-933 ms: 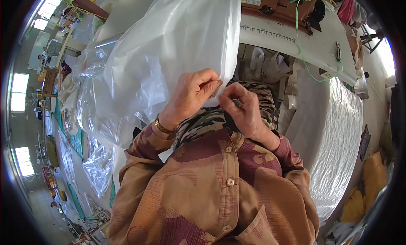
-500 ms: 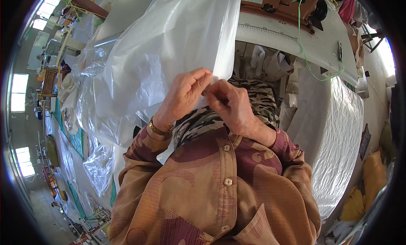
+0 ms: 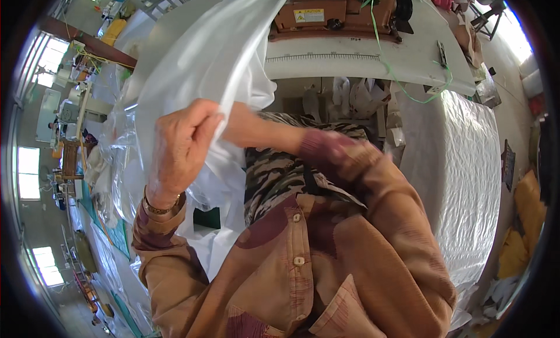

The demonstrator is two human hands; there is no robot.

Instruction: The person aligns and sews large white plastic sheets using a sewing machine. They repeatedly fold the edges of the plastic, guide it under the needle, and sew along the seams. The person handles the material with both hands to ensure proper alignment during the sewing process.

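A large sheet of white, translucent woven plastic [image 3: 186, 63] hangs from the worktable towards my lap. My left hand [image 3: 182, 142] is closed on its folded edge, thumb and fingers pinched together. Just right of it, my right hand [image 3: 239, 125] reaches across to the left against the same sheet. That hand is smeared by motion and its fingers are hidden behind the edge, so its grip does not show. The sheet's upper end runs up beside a brown sewing machine [image 3: 309, 30].
The white worktable [image 3: 326, 68] carries a ruler scale along its front. A green string [image 3: 388, 63] trails from the machine towards small thread snips [image 3: 441, 53]. To my right stands a large roll of shiny white plastic [image 3: 469, 186]. Clear plastic film [image 3: 114, 133] lies heaped at left.
Both hands have moved left with the sheet's edge. My right forearm now stretches across my lap, and the view has shifted, with more of the table front showing.
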